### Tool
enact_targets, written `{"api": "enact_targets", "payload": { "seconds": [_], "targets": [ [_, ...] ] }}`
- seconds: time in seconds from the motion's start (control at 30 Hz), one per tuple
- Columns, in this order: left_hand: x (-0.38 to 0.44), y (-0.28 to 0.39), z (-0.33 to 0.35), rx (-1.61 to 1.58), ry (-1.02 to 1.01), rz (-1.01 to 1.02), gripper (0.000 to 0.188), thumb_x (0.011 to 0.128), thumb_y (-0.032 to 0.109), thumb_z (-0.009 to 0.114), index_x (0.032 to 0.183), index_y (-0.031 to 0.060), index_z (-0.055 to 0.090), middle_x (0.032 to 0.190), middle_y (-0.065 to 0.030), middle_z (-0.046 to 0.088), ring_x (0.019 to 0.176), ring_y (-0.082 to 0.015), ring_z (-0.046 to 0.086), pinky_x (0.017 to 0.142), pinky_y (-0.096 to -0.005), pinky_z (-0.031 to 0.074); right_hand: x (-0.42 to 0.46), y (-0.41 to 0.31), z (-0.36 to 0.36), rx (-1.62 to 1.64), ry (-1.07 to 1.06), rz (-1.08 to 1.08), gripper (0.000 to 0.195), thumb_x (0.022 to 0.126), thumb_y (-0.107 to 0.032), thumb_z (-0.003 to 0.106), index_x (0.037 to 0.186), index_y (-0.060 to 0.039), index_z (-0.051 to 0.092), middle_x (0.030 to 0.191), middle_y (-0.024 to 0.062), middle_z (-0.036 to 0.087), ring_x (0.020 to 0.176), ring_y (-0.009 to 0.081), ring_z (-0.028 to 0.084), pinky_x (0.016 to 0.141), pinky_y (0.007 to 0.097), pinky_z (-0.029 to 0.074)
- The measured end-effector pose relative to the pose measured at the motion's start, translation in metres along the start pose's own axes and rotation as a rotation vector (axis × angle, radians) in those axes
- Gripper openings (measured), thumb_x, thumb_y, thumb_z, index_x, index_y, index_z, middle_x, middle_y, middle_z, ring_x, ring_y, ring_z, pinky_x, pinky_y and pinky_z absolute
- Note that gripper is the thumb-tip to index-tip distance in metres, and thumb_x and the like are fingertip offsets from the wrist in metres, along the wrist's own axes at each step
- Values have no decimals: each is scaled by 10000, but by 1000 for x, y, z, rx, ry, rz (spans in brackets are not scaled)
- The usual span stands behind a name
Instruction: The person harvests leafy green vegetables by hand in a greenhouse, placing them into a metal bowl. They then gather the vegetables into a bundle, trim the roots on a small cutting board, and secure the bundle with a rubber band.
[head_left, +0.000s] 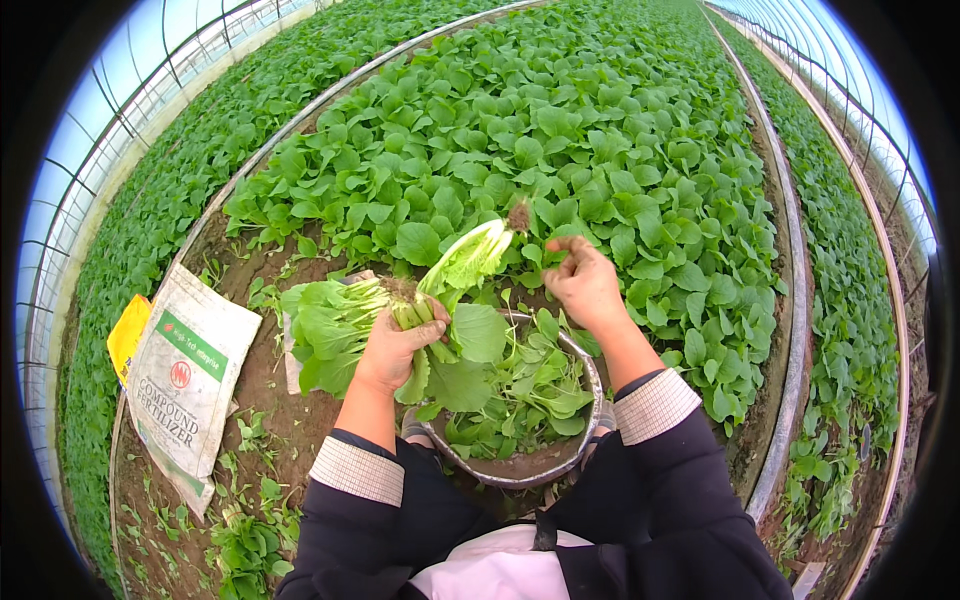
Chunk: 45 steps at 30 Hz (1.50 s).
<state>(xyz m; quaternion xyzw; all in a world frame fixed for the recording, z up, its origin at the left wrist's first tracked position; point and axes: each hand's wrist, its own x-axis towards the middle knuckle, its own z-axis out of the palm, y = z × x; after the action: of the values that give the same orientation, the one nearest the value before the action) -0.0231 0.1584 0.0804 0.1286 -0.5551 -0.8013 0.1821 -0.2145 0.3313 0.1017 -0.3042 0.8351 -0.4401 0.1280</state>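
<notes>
My left hand grips a bunch of leafy greens by the stems, above the left side of a round basin. One pale-stemmed plant rises from this grip with its soil-covered root end up. Beside the fist, more rooted greens lie with leaves pointing left; whether the hand holds these too is unclear. To the right of the raised root, my right hand is loosely curled, its fingers partly apart, with nothing visible in it. Loose leaves fill much of the basin between my feet.
A dense bed of green plants stretches ahead inside a plastic-covered greenhouse. Pale edging strips flank it. A fertilizer sack lies on the soil at left, over a yellow bag. A bundle of greens rests at lower left.
</notes>
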Motion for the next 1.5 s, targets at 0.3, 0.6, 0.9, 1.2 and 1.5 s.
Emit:
{"api": "enact_targets", "payload": {
  "seconds": [0.3,0.6,0.9,1.2,1.5],
  "targets": [
    [0,-7,6,130,-87,-107,174,705,-13,660,866,25,607,822,-22,605,737,-121,545,700,-260,439,5,14,-13,482,131,-220,844,686,-45,670,1392,-52,209,1306,162,405,1081,175,465,857,294,435],
    [2,-9,12,148,-153,-120,168,703,26,668,859,25,606,812,-31,603,735,-138,548,670,-268,442,-2,2,-15,824,-206,152,455,757,-52,661,1171,-2,478,891,59,601,614,55,499,512,173,356],
    [0,0,14,90,-151,-180,163,710,28,662,863,20,606,822,-38,605,733,-142,551,673,-282,454,2,2,-39,685,-248,161,297,742,-10,656,1014,36,547,727,36,585,536,69,484,485,188,377],
    [-1,6,15,10,-46,-96,236,662,74,693,870,30,591,848,-42,591,787,-164,532,747,-288,403,15,34,-63,1056,16,156,341,770,4,588,1102,15,513,1022,140,593,860,175,611,611,225,502],
    [3,-10,25,-119,-70,-270,164,732,15,652,885,26,595,840,-49,600,744,-166,565,680,-304,474,3,-2,25,1209,-409,-29,389,854,-240,564,1177,-33,501,1219,120,527,1087,209,526,895,342,450]
  ]
}}
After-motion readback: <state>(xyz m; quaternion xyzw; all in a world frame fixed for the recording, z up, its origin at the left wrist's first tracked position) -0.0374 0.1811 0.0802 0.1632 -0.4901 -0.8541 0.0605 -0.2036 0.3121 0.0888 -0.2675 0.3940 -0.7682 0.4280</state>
